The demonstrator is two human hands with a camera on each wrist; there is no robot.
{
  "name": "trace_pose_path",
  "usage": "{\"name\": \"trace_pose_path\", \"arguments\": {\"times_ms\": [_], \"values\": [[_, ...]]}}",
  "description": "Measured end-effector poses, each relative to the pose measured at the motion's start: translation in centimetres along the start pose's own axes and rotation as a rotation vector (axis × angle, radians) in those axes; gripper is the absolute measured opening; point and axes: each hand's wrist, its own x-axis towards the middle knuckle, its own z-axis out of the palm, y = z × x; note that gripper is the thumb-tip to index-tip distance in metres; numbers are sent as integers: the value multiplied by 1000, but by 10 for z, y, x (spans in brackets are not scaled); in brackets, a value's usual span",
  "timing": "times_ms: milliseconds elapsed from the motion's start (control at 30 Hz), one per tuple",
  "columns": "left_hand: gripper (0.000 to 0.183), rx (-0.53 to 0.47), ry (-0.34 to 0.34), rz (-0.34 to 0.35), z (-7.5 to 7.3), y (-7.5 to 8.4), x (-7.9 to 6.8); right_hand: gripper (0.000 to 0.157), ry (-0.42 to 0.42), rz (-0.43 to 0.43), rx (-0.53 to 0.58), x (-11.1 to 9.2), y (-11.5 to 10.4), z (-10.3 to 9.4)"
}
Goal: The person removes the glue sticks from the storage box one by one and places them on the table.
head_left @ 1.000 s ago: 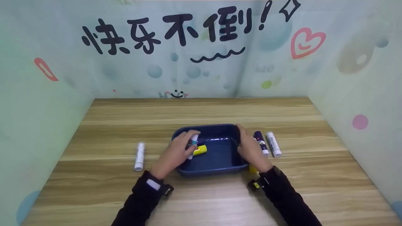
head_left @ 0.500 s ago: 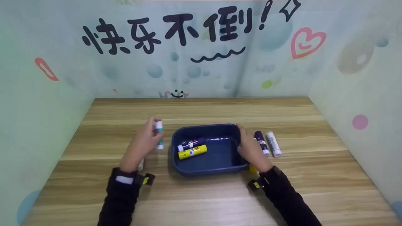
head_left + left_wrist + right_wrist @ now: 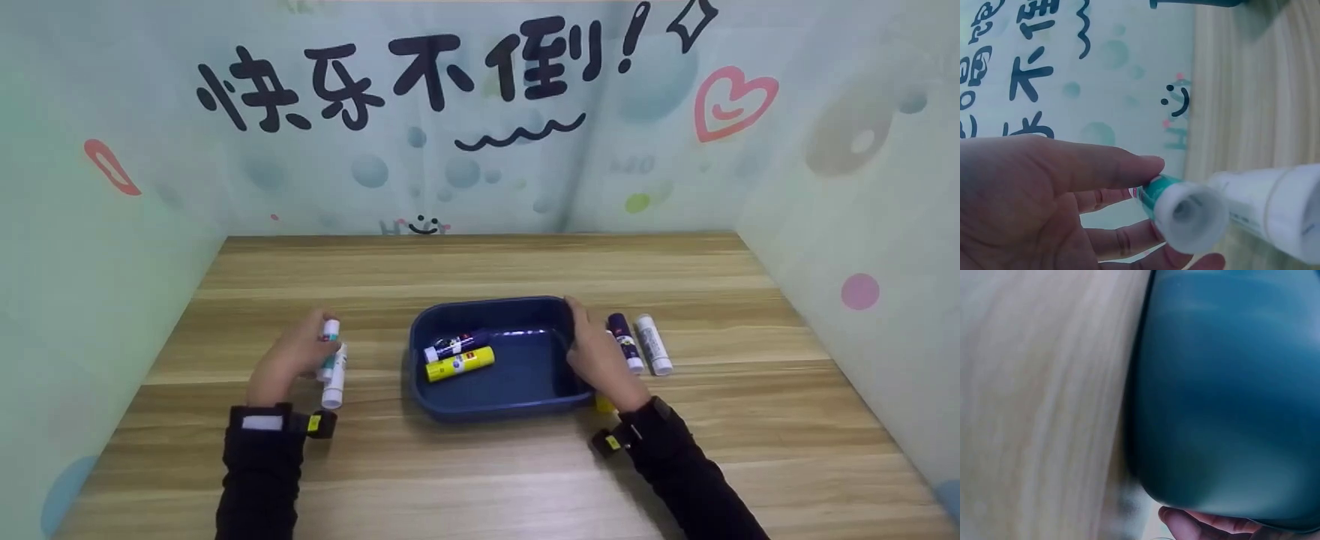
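Note:
My left hand [image 3: 292, 352] pinches a white and teal glue stick [image 3: 1190, 219] between thumb and fingers, left of the basin. Right beside it, a white glue stick [image 3: 335, 386] lies on the table; in the left wrist view the two overlap, and I cannot tell if they touch. My right hand [image 3: 604, 360] grips the right rim of a dark blue plastic basin [image 3: 495, 411]. Inside the basin, on its left side, lie a yellow glue stick [image 3: 460, 364] and a purple glue stick [image 3: 457, 344]. The right wrist view shows mostly the basin's outer wall [image 3: 1224, 394].
Right of the basin lie another purple glue stick [image 3: 625, 343] and a white one [image 3: 654, 345]. Something yellow [image 3: 604, 403] is partly hidden under my right wrist. Printed cloth walls [image 3: 480, 187] enclose the wooden table [image 3: 480, 480] at the back and sides.
My left hand has carried the teal glue stick out of the basin, leftward to beside the white one, uncovering the sticks inside. My right hand has stayed on the rim.

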Motion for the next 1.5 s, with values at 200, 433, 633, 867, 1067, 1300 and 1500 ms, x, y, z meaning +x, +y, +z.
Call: {"name": "trace_pose_path", "arguments": {"times_ms": [200,433,633,867,1067,1300,1500], "values": [[47,-30,-46,-14,4,-6,3,78,-7,4,-2,1,1,1],[48,-103,-59,-16,7,-6,2,78,-21,13,-6,1,0,-1],[49,-46,-25,-59,9,-7,4,77,-9,2,-2,0,0,-2],[47,16,-14,-119,13,-8,8,76,-16,15,5,1,1,0],[45,59,23,-155,16,-6,8,78,-13,13,8,1,1,1],[33,60,38,-141,18,-4,9,76,37,-44,6,-1,2,2],[33,17,21,-159,19,-1,7,75,70,-76,1,-2,2,3]]}}
